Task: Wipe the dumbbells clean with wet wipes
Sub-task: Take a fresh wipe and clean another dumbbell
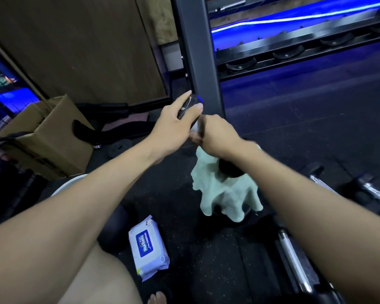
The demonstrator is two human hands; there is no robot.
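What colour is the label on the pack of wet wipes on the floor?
Blue, with light lettering, on the white pack of wet wipes. The head view, the only one, shows it.

The floor (pixel 294 132) looks like matt, speckled rubber. The cloth (pixel 224 194) is soft, pale-green fabric — limp and creased. The wipes pack (pixel 148 249) is glossy plastic film; the box (pixel 51 137) plain cardboard; the bar (pixel 291 257) shiny metal.

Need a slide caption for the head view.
Left hand steadies dumbbell; right hand wipes its handle with a cloth.
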